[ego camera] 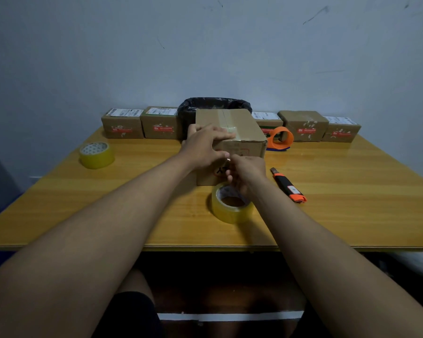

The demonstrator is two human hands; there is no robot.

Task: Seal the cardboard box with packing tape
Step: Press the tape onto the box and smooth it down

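Note:
A brown cardboard box [239,128] stands in the middle of the wooden table [340,215], with clear tape running along its top seam. My left hand [205,145] lies flat on the box's near top edge, fingers pressing the tape end down. My right hand [248,173] is in front of the box's near face, fingers pinched on the tape strip. A roll of clear packing tape [231,203] lies on the table just below my right hand; whether the hand touches the roll I cannot tell.
An orange and black utility knife [288,185] lies right of the roll. A second yellowish tape roll [97,154] sits at the left. An orange tape dispenser [281,137] stands right of the box. Several small parcels [122,125] and a black-lined bin [213,106] line the wall.

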